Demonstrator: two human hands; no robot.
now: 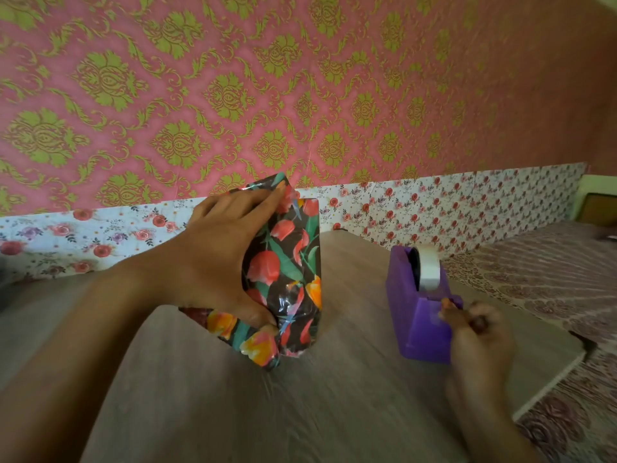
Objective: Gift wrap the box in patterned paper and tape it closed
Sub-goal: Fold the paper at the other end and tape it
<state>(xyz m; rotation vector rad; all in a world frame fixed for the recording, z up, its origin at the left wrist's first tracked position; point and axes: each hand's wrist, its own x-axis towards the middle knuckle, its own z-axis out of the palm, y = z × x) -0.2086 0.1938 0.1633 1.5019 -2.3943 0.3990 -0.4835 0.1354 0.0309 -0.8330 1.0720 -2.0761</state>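
The box [290, 262], already covered in the dark tulip patterned paper [267, 269], stands on the wooden table [334, 396], about midway across it and more toward the far edge than the near one. It seems to be raised on its near end. Its long axis goes from the table up and away, toward the wall [300, 78]. I cannot tell if it leans on anything behind it.

The left hand [217, 259] grips the box from the left side. The fingers [273, 192] reach the top far end and the thumb [263, 320] presses on the lower folds of paper.

To the right of the box, apart from it and close to the right edge of the table, stands the purple tape dispenser [420, 315], with its cutter turned to the near side. The right hand [477, 335] is at this cutter. Its fingers are curled together and seem to pinch the free end of the tape [429, 272], but the strip itself is too blurred to see.

In my judgement, the coming move depends on this: the tape must travel leftward across the bare table between the dispenser and the box, to the folded end under the left thumb. The right hand is the free one for this. The left hand is the nearer one to the box and has to keep the folds shut.

Beyond the right edge lies a patterned cloth [551, 282].
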